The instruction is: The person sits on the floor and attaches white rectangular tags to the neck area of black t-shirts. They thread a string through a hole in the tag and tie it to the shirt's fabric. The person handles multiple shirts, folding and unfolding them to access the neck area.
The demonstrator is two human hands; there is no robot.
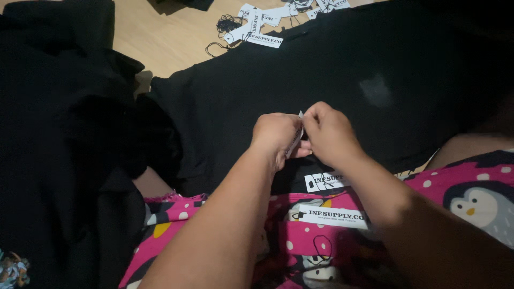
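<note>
— Two hands on one small job: our left hand [276,136] and right hand [329,134] meet over the black garment [332,75], pinching a white paper tag [296,140] between them.

— How will that tag handle?

— Lightly, we judge. It looks like thin card, stiff enough to hold its shape but easy to crease or tear, so we grip it by its edges near the top. The garment under it is soft and limp, and would bunch if we tugged.

— And the fingers?

— Both sets are curled nearly closed. The left thumb and fingertips hold the tag's lower edge; the right fingers fold over its upper end. Whether a string runs through it, we cannot tell.

— The arms?

— Both forearms reach forward from our lap and angle inward, wrists close, knuckles almost touching. Two more printed tags [332,216] lie on the pink patterned cloth [439,184] at our knees, and a loose pile of tags [257,24] sits on the wooden floor [166,37] beyond.
</note>
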